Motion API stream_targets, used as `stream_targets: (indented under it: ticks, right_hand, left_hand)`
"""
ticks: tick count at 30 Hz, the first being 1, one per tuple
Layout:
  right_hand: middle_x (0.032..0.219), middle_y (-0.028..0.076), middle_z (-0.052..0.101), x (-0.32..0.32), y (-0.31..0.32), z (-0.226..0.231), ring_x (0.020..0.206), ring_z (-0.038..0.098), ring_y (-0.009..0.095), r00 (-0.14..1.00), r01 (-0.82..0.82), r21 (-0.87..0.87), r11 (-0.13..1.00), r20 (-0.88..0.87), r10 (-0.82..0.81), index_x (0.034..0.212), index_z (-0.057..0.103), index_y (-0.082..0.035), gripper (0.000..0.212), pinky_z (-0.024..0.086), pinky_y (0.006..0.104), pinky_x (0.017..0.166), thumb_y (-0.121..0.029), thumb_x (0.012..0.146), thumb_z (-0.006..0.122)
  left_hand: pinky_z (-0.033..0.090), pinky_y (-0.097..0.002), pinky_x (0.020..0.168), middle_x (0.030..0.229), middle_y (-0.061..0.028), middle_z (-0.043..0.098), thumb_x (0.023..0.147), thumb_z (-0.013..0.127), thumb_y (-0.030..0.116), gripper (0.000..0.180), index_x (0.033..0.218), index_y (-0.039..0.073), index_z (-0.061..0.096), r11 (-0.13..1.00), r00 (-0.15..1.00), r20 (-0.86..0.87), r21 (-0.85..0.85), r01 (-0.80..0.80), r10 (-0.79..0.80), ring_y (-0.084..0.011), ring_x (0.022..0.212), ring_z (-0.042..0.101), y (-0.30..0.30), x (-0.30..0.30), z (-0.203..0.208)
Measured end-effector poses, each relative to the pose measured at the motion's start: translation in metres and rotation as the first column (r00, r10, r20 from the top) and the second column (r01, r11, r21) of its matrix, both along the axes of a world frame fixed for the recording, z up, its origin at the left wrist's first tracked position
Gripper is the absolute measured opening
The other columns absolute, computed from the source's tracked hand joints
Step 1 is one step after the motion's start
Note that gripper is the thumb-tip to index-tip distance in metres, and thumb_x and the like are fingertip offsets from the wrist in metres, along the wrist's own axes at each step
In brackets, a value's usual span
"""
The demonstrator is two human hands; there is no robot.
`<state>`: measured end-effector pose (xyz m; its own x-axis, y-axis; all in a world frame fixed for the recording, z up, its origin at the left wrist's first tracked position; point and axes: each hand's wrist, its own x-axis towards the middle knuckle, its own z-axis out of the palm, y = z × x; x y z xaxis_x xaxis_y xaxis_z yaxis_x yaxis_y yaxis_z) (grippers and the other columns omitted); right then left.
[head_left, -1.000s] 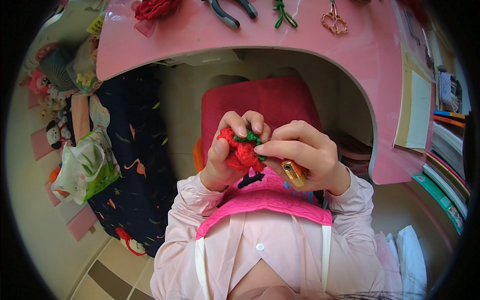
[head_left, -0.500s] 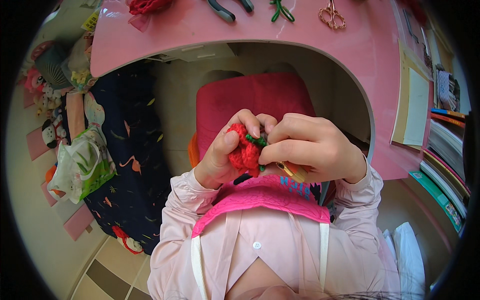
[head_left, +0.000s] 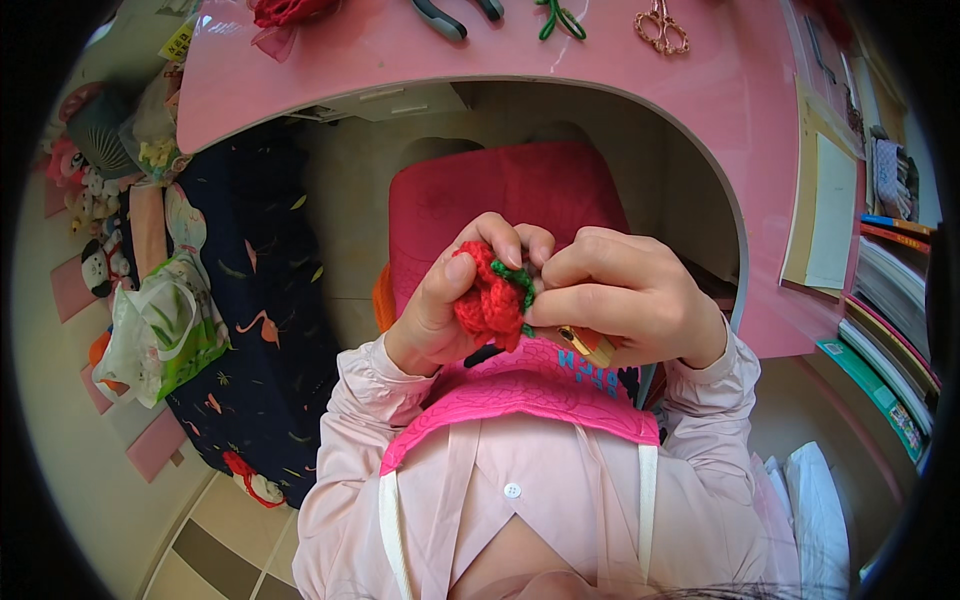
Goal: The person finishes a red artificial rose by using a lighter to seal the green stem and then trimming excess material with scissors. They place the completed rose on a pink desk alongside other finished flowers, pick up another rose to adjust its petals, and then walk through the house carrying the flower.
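A red crocheted flower with a green crocheted base is held in front of my chest. My left hand wraps round its left side, thumb on the red petals and fingertips curled over the top. At the green base, the thumb and forefinger of my right hand pinch together. A gold-coloured object lies tucked beneath the right hand's fingers; its kind is not clear. What the right fingertips pinch is hidden.
Pliers, a green looped piece, ornate scissors and another red crocheted piece lie on the pink table. A dark red stool seat is beyond my hands. Books stand at right.
The right hand has shifted slightly right from the flower, and more of the green base shows. The flower has turned a little; the left hand keeps its hold.
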<state>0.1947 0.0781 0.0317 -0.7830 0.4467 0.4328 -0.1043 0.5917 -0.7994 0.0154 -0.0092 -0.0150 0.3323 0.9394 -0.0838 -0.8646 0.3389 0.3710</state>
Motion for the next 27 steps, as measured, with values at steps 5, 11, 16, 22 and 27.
stream_targets:
  ticks: [5,11,16,22,27]
  right_hand:
    - [0.081,0.007,0.054,-0.0002,-0.0017,-0.0026,0.071,0.058,0.022,0.999,0.015,-0.002,1.000,-0.041,-0.015,0.088,0.063,-0.006,0.028,0.051,0.0324,0.061,-0.001,0.062,0.071]
    - [0.085,0.008,0.058,0.0040,-0.0032,0.0004,0.074,0.060,0.025,1.000,-0.005,-0.098,0.995,-0.024,0.003,0.090,0.063,-0.005,0.027,0.051,0.0331,0.063,-0.001,0.064,0.071]
    - [0.087,0.009,0.060,0.0063,-0.0041,0.0010,0.074,0.061,0.025,1.000,0.004,-0.119,0.993,-0.016,-0.006,0.091,0.063,-0.004,0.028,0.051,0.0332,0.064,0.001,0.065,0.070]
    - [0.086,0.009,0.061,0.0056,-0.0046,0.0002,0.075,0.062,0.025,0.999,0.023,-0.091,0.996,-0.025,-0.025,0.092,0.064,-0.004,0.029,0.052,0.0330,0.064,0.000,0.064,0.071]
    - [0.087,0.009,0.061,0.0039,-0.0028,-0.0007,0.075,0.062,0.024,0.998,0.027,-0.027,0.999,-0.052,-0.029,0.093,0.064,-0.004,0.033,0.052,0.0324,0.064,-0.002,0.061,0.072]
  left_hand:
    - [0.050,-0.0308,0.086,0.114,-0.0100,0.047,0.092,0.059,0.044,0.037,0.103,0.010,0.051,1.000,1.000,-0.002,-0.004,-0.016,0.016,-0.0179,0.098,0.055,-0.0003,0.0019,-0.0005]
    - [0.050,-0.0315,0.085,0.112,-0.0104,0.048,0.091,0.060,0.043,0.037,0.102,0.009,0.052,1.000,1.000,-0.018,0.008,-0.026,0.026,-0.0182,0.097,0.056,0.0005,0.0014,0.0013]
    - [0.049,-0.0324,0.085,0.111,-0.0104,0.048,0.090,0.062,0.042,0.038,0.103,0.008,0.052,0.996,0.992,-0.116,0.081,-0.036,0.046,-0.0187,0.097,0.055,0.0022,-0.0009,-0.0003]
    - [0.048,-0.0329,0.086,0.110,-0.0103,0.048,0.089,0.063,0.042,0.039,0.103,0.008,0.051,0.997,0.995,-0.092,0.074,-0.038,0.045,-0.0190,0.098,0.055,0.0032,-0.0010,0.0037]
    - [0.047,-0.0324,0.088,0.111,-0.0101,0.048,0.089,0.062,0.042,0.039,0.104,0.007,0.051,0.998,0.995,-0.090,0.055,-0.035,0.040,-0.0184,0.097,0.055,0.0039,-0.0005,0.0048]
